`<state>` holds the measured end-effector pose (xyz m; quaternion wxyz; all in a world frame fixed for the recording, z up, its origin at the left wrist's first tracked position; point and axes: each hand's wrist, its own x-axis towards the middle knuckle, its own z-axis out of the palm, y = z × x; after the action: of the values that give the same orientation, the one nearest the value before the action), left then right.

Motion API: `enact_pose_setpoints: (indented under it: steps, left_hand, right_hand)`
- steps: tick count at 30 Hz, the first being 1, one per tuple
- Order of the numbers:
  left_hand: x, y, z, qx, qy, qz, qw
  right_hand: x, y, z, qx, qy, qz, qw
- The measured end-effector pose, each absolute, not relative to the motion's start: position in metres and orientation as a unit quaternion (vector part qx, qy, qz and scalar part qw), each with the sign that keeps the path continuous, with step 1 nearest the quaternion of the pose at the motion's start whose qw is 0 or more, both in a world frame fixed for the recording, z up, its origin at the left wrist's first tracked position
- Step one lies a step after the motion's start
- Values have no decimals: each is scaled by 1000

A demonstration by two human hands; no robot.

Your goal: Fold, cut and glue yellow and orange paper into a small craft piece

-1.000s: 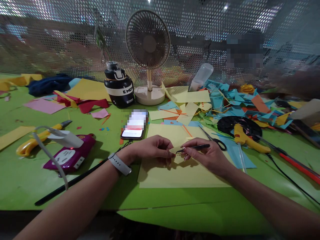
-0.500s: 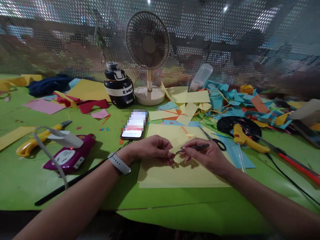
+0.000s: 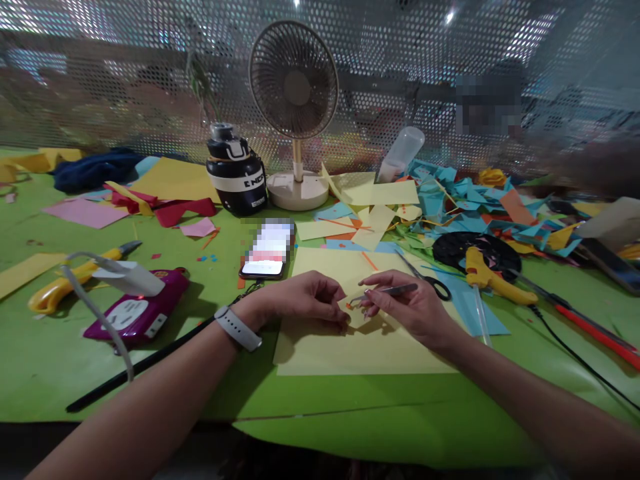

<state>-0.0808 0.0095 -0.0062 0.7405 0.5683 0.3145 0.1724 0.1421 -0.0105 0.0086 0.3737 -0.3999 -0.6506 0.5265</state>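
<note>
Left hand [image 3: 320, 301]: fingers curled close together near the tip of the tweezers [image 3: 404, 289]; whether they pinch anything, cannot be told.
Right hand [image 3: 407, 310]: grasping the tweezers, tip toward the left hand.
Orange scrap [image 3: 349, 305]: tiny, at the tweezers' tip.
Yellow sheets [image 3: 320, 357]: on green table [image 3: 380, 397], beneath both hands.
Scissors [image 3: 442, 289]: just beyond the right hand.

The light over your desk [image 3: 370, 417] is dim, with bright specks glaring through the perforated screen [image 3: 145, 73] behind and your smartphone [image 3: 263, 267] glowing white. Soft shadows fall below your left hand [image 3: 315, 300] and right hand [image 3: 406, 308]. Your wide-angle view stretches your forearms [image 3: 150, 403] at the lower corners and blurs at far right.
</note>
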Motion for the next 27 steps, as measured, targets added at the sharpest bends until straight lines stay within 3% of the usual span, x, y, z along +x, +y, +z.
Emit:
enact_pose_setpoints:
  steps: [27]
  left_hand:
    - [-79, 6, -1, 522, 315, 170, 774]
  right_hand:
    - [142, -11, 9, -392, -660, 528, 363]
